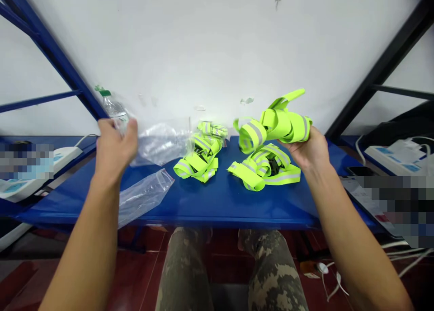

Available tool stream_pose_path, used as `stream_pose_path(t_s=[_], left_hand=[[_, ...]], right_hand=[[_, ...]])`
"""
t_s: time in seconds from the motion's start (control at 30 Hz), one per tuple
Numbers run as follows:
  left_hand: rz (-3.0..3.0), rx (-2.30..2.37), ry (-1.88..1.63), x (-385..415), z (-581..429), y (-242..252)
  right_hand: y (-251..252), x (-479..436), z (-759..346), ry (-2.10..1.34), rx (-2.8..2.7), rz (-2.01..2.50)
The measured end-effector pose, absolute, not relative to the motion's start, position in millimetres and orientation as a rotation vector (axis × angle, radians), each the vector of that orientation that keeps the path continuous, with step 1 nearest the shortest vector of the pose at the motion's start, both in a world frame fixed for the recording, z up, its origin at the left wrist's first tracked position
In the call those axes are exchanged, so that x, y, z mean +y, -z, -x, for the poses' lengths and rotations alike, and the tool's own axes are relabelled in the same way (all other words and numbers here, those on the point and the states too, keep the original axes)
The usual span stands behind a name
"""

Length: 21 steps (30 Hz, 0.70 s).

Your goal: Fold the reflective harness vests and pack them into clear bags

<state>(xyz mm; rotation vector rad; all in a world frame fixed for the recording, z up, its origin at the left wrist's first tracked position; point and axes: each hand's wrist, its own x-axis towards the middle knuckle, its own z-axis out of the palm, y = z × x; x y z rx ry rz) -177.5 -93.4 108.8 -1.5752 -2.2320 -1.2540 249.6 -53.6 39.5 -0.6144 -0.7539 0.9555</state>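
Neon-yellow strap bundle [286, 124] is up over blue table [210, 204], R hand [310, 150] gripping its R end, fingers mostly hidden, prob. to keep it clear of strap pile [251, 175] below. L hand [117, 143] pinches clear bag [159, 143] (blurred) by one end, likely b/c it's thin & limp; 2nd bag [149, 195] lies nearer front edge.

From the left hand [117, 143], a plastic bag [162, 141] stretches rightward above the table [203, 204]. Beyond that grip is a bottle [113, 107], before the wall [203, 53]; nearer than it and to its right lies a second bag [145, 195]. Between both grips lies a reflective strap bundle [200, 159], another [213, 129] just behind it. Below and left of the right hand [310, 150], under its held bundle [286, 124], lies a fourth bundle [267, 170].
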Motion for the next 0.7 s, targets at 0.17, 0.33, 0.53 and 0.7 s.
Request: stream_pose_path(t_s=[0.17, 0.33, 0.53, 0.7], left_hand=[[1.661, -2.628, 0.458, -159, 178, -32], [1.864, -2.499, 0.423, -133, 150, 6], [1.776, -2.341, 0.903, -91, 119, -18], [2.346, -1.565, 1.497, -92, 41, -45]], right_hand=[[-30, -38, -231, -0.872, -0.780, 0.787], [-24, -25, -222, -0.735, -0.999, 0.943], [-21, -19, -226, -0.582, -0.833, 1.047], [-30, -23, -220, -0.495, -0.889, 1.067]])
